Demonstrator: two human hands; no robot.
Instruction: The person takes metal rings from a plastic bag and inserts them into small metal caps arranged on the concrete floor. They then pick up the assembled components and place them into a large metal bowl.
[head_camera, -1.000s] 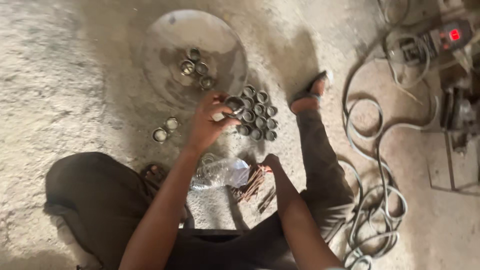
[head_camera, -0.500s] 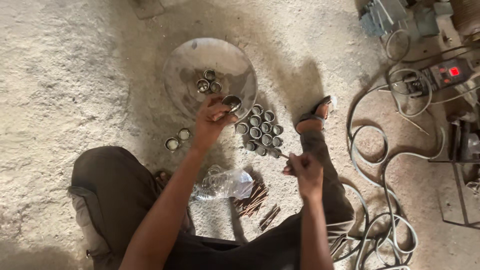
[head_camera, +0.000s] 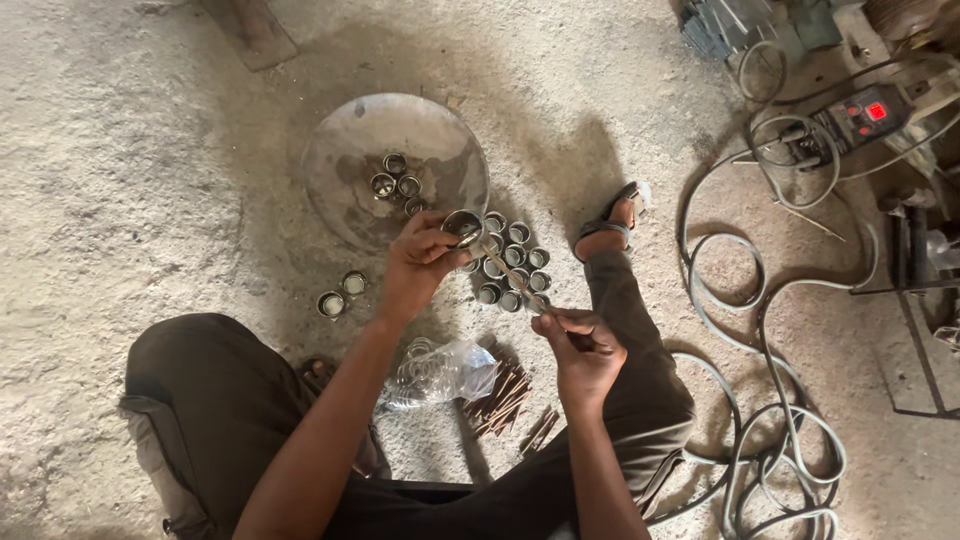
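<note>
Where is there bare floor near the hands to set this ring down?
Bare floor lies left of the round metal plate, beyond the two loose rings. Crowded: the ring cluster by the left hand, rods below the right hand, cables rightward.

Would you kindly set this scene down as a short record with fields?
Setting: person seated on a sandy floor
Left hand: holds a small metal ring
Right hand: holds a thin rod whose tip meets the ring
Beside the hands: cluster of rings on the floor
Round metal dish: holds a few rings
Near the knees: clear plastic bag, bundle of rods
Right side: coiled cables, machine with red display
</note>
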